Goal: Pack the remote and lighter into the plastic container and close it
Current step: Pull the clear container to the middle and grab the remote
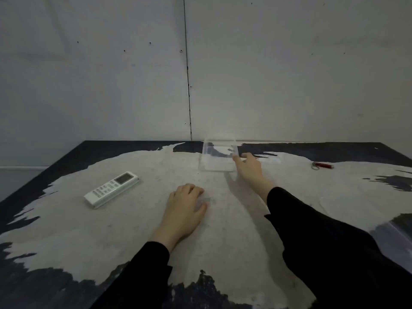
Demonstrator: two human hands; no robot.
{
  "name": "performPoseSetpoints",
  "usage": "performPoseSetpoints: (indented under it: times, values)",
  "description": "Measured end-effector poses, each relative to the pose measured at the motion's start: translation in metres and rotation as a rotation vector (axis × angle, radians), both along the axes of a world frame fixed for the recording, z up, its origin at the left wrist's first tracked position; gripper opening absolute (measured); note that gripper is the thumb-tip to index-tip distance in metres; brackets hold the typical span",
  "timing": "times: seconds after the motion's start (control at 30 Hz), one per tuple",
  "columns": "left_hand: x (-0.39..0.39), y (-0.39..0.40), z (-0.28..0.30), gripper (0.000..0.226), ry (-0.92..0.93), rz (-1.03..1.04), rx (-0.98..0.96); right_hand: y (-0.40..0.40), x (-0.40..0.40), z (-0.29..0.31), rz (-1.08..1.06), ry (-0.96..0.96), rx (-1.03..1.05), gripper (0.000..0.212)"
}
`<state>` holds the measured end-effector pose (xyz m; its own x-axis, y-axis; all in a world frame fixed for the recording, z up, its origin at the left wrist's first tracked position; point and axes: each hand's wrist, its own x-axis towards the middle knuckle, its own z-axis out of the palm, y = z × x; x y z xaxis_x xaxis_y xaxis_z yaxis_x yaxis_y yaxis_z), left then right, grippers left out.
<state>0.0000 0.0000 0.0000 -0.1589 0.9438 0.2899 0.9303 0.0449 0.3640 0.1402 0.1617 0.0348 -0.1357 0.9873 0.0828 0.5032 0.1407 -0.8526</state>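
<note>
A clear plastic container stands near the table's far edge, by the wall. My right hand reaches out to its right side, with the fingers touching or pinching its right wall. My left hand rests palm down on the table, fingers curled, holding nothing. A white remote lies face up at the left, angled toward the far right. A red lighter with a metal ring lies at the far right, apart from both hands.
The table has a worn grey top with black patches at its edges. A grey panelled wall rises right behind the far edge. My black sleeves cover the near right part.
</note>
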Motion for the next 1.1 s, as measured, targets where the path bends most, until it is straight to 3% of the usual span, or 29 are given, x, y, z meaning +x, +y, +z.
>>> performPoseSetpoints:
  times: [0.23, 0.4, 0.53, 0.67, 0.8, 0.9, 0.97, 1.1]
  values:
    - [-0.003, 0.004, -0.005, 0.041, -0.028, 0.011, 0.059, 0.004, 0.006, 0.003, -0.032, -0.112, 0.050, 0.024]
    - [-0.003, 0.003, 0.001, 0.040, -0.606, 0.098, 0.245, -0.018, 0.060, 0.004, 0.076, -0.119, -0.013, 0.019]
    - [-0.003, 0.002, 0.012, 0.037, -0.788, 0.171, 0.325, -0.047, 0.091, 0.005, 0.213, -0.136, -0.065, 0.024]
    - [0.004, -0.002, 0.010, 0.021, -0.590, 0.019, 0.252, -0.065, 0.100, -0.003, 0.166, -0.067, -0.018, 0.024]
    - [0.010, -0.011, 0.017, 0.019, -0.471, 0.045, 0.277, -0.071, 0.103, -0.007, 0.147, 0.058, -0.034, 0.026]
    - [-0.022, -0.016, 0.023, 0.027, -0.104, 0.230, 0.331, -0.075, 0.106, -0.013, 0.140, 0.091, 0.000, 0.025]
    - [-0.057, -0.020, 0.020, 0.038, 0.076, 0.439, 0.260, -0.077, 0.104, -0.017, 0.079, 0.083, 0.046, 0.025]
    - [-0.109, -0.035, 0.007, 0.058, 0.083, 0.722, -0.034, -0.078, 0.101, -0.019, 0.023, 0.075, 0.085, 0.022]
